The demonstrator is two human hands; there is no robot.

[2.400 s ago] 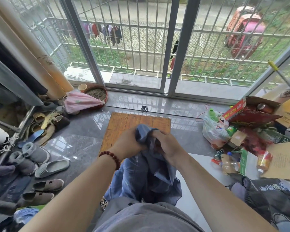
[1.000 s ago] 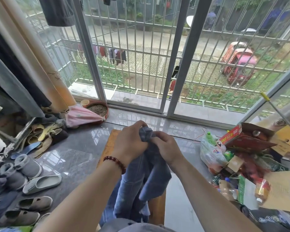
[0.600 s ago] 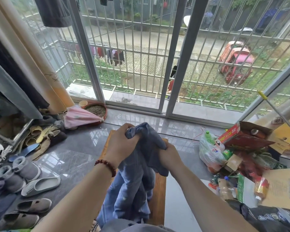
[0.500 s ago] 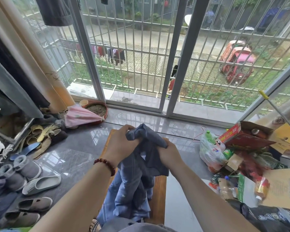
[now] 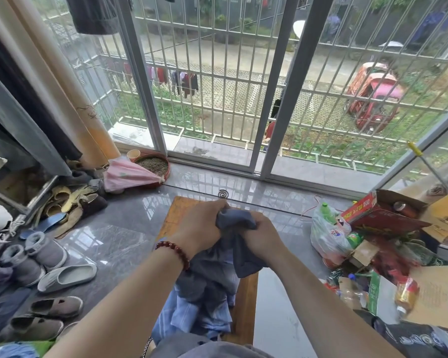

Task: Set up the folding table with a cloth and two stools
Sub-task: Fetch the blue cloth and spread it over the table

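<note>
While the blue cloth [image 5: 212, 285] hangs crumpled over the wooden tabletop's [image 5: 177, 213] near end, the left hand [image 5: 199, 228] has closed in beside the right hand [image 5: 263, 240]. Both sets of fingers [image 5: 215, 211] grip its bunched top, so it likely still needs shaking open before spreading.

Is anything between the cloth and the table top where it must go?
Nothing visible does. The left hand and right hand grip the blue cloth above the wooden table; its far end is bare, the rest hidden.
</note>
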